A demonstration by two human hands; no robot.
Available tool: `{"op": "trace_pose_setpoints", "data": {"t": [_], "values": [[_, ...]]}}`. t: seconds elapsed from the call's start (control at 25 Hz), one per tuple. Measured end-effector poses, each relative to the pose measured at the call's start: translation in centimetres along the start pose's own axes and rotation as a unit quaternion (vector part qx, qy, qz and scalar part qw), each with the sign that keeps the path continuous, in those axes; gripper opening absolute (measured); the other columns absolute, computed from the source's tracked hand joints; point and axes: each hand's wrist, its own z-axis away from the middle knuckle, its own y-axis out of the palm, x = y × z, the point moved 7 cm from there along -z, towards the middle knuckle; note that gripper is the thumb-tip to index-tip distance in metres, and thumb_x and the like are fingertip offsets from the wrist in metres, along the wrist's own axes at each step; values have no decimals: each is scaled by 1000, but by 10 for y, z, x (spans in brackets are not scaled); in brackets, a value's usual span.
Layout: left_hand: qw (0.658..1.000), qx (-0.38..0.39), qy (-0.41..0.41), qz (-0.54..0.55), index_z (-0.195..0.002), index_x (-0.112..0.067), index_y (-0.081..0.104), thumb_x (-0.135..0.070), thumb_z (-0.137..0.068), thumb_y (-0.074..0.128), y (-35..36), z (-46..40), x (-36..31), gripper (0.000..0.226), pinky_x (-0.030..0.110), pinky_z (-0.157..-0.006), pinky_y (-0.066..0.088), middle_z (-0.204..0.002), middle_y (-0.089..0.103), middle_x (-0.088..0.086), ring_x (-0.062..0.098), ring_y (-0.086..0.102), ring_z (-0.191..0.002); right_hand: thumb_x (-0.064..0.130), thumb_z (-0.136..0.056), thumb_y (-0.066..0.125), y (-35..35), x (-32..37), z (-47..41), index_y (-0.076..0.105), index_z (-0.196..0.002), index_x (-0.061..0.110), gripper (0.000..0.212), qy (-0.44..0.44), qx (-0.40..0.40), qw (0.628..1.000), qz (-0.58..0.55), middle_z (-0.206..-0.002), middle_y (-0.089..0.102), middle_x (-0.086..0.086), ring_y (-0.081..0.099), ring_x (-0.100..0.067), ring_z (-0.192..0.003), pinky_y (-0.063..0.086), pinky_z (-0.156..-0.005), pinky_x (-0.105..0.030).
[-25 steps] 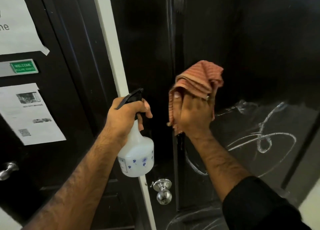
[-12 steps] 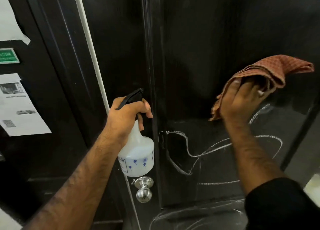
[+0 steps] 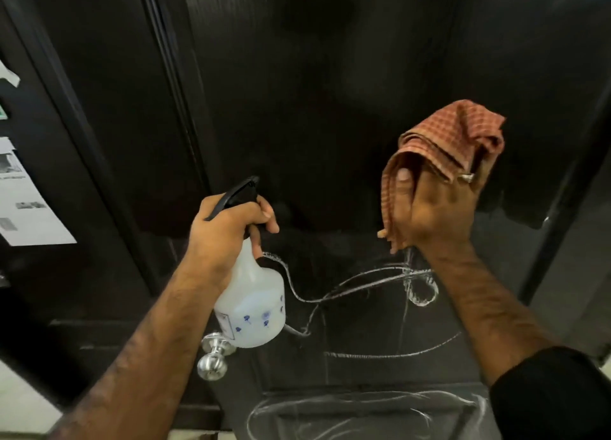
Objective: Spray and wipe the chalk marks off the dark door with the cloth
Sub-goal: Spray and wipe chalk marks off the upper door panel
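Note:
The dark door (image 3: 314, 92) fills the view, wet and wiped in its upper part. White chalk marks (image 3: 363, 284) loop across its lower panel, with more chalk marks along the bottom. My right hand (image 3: 436, 208) presses a folded red checked cloth (image 3: 446, 142) against the door just above the chalk loops, the thumb curled over the cloth's edge. My left hand (image 3: 228, 228) grips the neck and black trigger head of a translucent white spray bottle (image 3: 254, 307), held upright in front of the door's left side.
A round silver door knob (image 3: 213, 360) sticks out below the bottle. To the left stands a second dark door (image 3: 49, 274) with a paper notice (image 3: 23, 201) taped on it. The door's right frame edge (image 3: 562, 191) runs beside the cloth.
My right hand swept the cloth from the door's left edge to the far right, then back a little toward the middle. The view shifted right. The bottle hand stayed put.

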Motion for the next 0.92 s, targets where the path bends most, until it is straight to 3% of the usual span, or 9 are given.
{"op": "trace_pose_setpoints", "data": {"t": [0.12,0.2,0.36,0.48,0.6,0.68,0.76,0.8,0.92], "values": [[1000,3,-10,13,-87,5,71,0,-90,62,26,9,-4,11,32,-55,48,-78,72,21,25,50,-45,27,-108,58,-4,-71,8,64,-120,-7,36,40,-17,998,34,-114,68,-34,66,-50,-108,49,-101,-73],[1000,19,-1,13,-83,1,72,-3,-89,63,38,12,-9,12,31,-52,46,-77,72,21,24,51,-43,24,-110,56,-10,-91,3,60,-108,-5,30,126,-38,988,74,-94,65,-29,61,-44,-93,48,-102,-74],[999,29,-9,18,-83,-5,74,-3,-91,63,60,10,-6,13,30,-52,47,-80,72,19,20,52,-44,28,-112,52,-5,-38,8,67,-122,-6,38,194,-22,978,79,-114,69,-33,64,-48,-113,36,-116,-73],[998,37,-26,32,-93,-4,74,-11,-88,68,80,6,2,11,30,-55,50,-84,74,18,21,54,-51,31,-108,59,-4,26,15,64,-136,-3,44,88,1,995,-50,-137,64,-31,53,-49,-137,25,-126,-68],[998,50,-24,38,-93,-4,74,-20,-78,71,95,1,7,22,29,-55,51,-86,75,19,21,55,-51,30,-104,64,-10,-7,12,57,-146,5,50,-26,12,995,-93,-152,56,-23,40,-48,-151,10,-128,-69],[997,71,-13,42,-89,-3,74,-20,-78,69,101,-4,6,21,29,-55,51,-84,74,20,22,54,-50,26,-103,66,-10,-69,16,59,-142,0,47,-4,-7,1000,-13,-146,59,-28,51,-51,-139,27,-120,-77],[994,101,-1,41,-86,-1,73,-19,-78,68,112,-5,6,20,31,-57,51,-83,74,21,22,54,-49,23,-107,60,-15,-129,18,62,-123,-8,35,52,-13,998,42,-110,69,-35,64,-49,-106,46,-102,-76],[993,116,5,37,-85,-1,72,-18,-78,68,120,-3,7,19,31,-57,51,-83,73,22,21,54,-48,23,-108,56,-20,-150,15,61,-115,-9,33,60,-12,996,57,-100,68,-34,63,-48,-103,42,-106,-78],[990,138,-6,31,-85,0,72,-20,-75,68,141,2,14,23,32,-58,51,-87,73,23,22,54,-47,27,-112,46,-34,-177,0,60,-111,-9,39,99,-3,992,81,-103,69,-33,64,-49,-112,24,-117,-82]]}}
